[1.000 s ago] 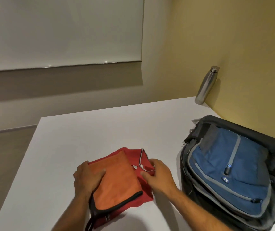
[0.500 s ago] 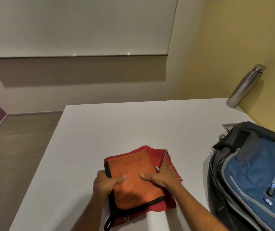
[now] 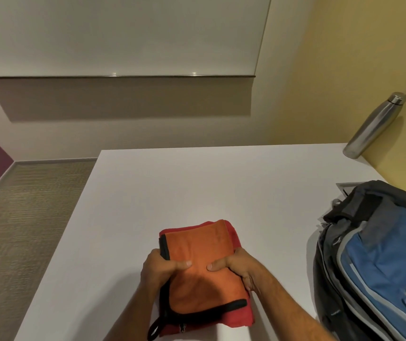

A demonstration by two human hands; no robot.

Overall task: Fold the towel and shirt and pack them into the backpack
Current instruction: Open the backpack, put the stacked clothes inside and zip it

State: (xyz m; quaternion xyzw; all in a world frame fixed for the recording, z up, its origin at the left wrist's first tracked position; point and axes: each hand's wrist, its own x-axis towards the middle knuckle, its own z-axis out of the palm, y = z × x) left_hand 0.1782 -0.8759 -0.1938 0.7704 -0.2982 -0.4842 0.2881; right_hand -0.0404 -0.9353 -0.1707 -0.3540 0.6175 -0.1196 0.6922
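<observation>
Now we hold a folded bundle on the white bench (image 3: 197, 183): the orange towel (image 3: 204, 271), edged in black trim, lies on top of the folded red shirt (image 3: 241, 313), which shows along the far, right and near edges beneath it. Our left hand (image 3: 159, 269) grips the bundle's left side, thumb pressed across the towel's top and the other fingers curled out of sight round the edge. Our right hand (image 3: 241, 269) grips the right side the same way, thumb on the towel, fingers (image 3: 250, 283) wrapped down over the shirt's edge. The two thumbs point at each other, close but apart. The blue and grey backpack (image 3: 379, 262) lies on the bench to the right, apart from the bundle. A steel bottle (image 3: 375, 125) stands at the far right corner beside the yellow wall (image 3: 332, 57).
</observation>
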